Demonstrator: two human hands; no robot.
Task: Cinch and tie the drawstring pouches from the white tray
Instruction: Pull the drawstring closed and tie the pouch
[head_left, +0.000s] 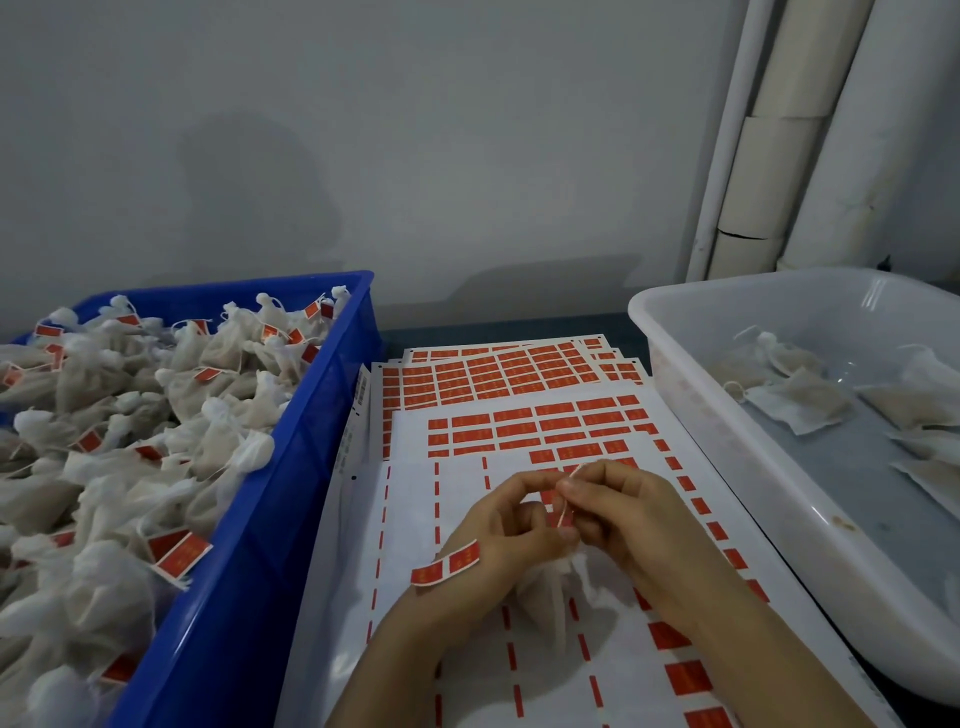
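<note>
A small white drawstring pouch (545, 587) hangs below both hands over the sticker sheets. My left hand (498, 525) and my right hand (618, 509) meet above it, fingertips pinching its thin drawstring (563, 501), which has a red tag at the pinch. A red sticker strip (447, 564) clings to the back of my left hand. The white tray (727, 415) at the right holds several flat, untied pouches (795, 405).
A blue crate (311, 441) at the left is piled with tied pouches bearing red tags. Sheets of red stickers (519, 405) cover the table between crate and tray. A grey wall and white pipes (779, 140) stand behind.
</note>
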